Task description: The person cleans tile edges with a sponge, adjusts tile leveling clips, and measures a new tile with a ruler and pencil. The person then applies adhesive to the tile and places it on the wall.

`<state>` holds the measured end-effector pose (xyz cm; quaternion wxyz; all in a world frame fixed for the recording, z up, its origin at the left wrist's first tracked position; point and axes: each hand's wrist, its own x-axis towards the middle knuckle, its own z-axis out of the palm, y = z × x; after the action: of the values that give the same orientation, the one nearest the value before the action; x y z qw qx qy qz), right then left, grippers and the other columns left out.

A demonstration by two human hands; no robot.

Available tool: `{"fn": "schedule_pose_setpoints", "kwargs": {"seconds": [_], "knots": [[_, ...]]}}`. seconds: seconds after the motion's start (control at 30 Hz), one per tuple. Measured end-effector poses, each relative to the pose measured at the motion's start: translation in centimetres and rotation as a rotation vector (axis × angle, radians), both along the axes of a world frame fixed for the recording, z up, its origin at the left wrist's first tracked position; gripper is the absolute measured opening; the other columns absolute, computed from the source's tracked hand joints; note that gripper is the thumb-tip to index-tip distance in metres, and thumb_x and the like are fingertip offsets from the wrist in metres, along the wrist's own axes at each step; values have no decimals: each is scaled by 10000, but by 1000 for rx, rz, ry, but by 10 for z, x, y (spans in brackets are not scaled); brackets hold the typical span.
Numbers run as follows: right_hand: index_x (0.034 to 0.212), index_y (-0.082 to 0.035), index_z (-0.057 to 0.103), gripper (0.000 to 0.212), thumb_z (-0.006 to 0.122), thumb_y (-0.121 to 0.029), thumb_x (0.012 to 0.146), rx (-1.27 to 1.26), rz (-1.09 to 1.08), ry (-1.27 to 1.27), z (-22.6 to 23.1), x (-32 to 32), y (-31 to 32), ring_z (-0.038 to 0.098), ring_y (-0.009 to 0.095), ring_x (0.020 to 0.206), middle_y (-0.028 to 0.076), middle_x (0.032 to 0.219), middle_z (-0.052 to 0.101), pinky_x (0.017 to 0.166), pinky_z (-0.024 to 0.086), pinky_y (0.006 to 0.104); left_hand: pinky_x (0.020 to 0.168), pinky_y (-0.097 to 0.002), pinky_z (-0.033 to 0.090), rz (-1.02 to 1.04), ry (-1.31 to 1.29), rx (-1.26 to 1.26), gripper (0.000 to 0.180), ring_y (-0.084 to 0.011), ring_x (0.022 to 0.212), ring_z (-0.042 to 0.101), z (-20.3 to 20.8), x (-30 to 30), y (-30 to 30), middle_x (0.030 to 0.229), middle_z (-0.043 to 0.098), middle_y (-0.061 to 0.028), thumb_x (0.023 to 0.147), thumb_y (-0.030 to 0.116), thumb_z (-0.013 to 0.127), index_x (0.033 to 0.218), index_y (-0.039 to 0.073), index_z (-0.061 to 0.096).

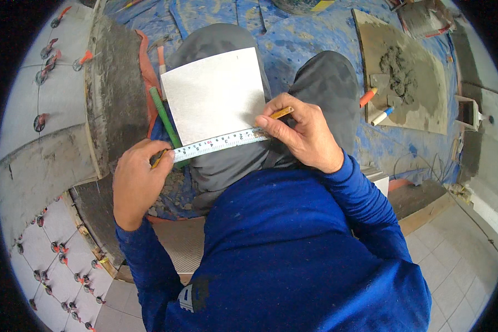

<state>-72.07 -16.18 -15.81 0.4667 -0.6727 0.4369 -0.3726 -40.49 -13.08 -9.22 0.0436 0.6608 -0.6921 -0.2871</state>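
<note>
A light grey, roughly square tile (216,97) lies tilted over my thighs. Along its near edge stretches a white tape measure (218,143), its blade running from one hand to the other. My left hand (138,182) is closed around the tape at the tile's near left corner; a bit of yellow and black shows under the fingers. My right hand (304,133) pinches a yellow pencil (282,113) between thumb and fingers at the tile's right edge. The tape's right end lies just below that thumb. A green handle (165,117) is partly hidden beside the tile.
To the right, a board (429,77) bears wet grey mortar (398,74), with an orange-handled trowel (369,97) and a blue-and-white handle (383,115) at its edge. A blue sheet (293,33) covers the ground. Floor tiles with several red-and-black levelling clips (40,122) lie left.
</note>
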Motion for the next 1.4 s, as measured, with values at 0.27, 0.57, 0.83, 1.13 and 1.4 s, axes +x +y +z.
{"fn": "schedule_pose_setpoints", "kwargs": {"seconds": [0.27, 0.57, 0.83, 1.13, 1.4], "knots": [[981, -37, 682, 197, 764, -216, 968, -60, 26, 43, -2, 2, -9, 700, 243, 709, 127, 863, 726, 622, 534, 342, 838, -459, 527, 12, 1, 14, 244, -401, 904, 703, -5, 2, -8, 962, 731, -190, 923, 209, 698, 993, -15, 765], [973, -26, 678, 205, 764, -212, 964, -48, 1, 70, 0, 4, -6, 695, 283, 757, 141, 892, 711, 646, 538, 356, 822, -451, 539, 11, -12, 20, 246, -399, 893, 713, -1, 1, -11, 974, 737, -198, 925, 205, 698, 990, -21, 769], [987, -25, 671, 183, 766, -179, 961, -33, -6, 50, -4, 3, -6, 693, 255, 759, 133, 893, 715, 646, 532, 337, 834, -453, 540, 12, 14, 20, 237, -400, 900, 710, -2, -1, -11, 972, 734, -200, 923, 197, 697, 984, -21, 765], [1038, -35, 669, 123, 744, -122, 995, 222, -328, -376, 6, -7, -6, 645, 103, 833, 26, 898, 702, 752, 508, 255, 782, -398, 516, -10, 219, 53, 209, -326, 836, 681, 2, -3, -5, 917, 699, -165, 916, 168, 730, 1011, -18, 735], [1011, -54, 658, 125, 710, -166, 1021, 148, -512, -290, -8, -43, -24, 594, 92, 742, 20, 839, 662, 678, 469, 249, 803, -276, 487, 525, 636, 188, 305, -131, 904, 629, -63, 69, 51, 1019, 709, -41, 980, 262, 711, 1116, -11, 719]]}}
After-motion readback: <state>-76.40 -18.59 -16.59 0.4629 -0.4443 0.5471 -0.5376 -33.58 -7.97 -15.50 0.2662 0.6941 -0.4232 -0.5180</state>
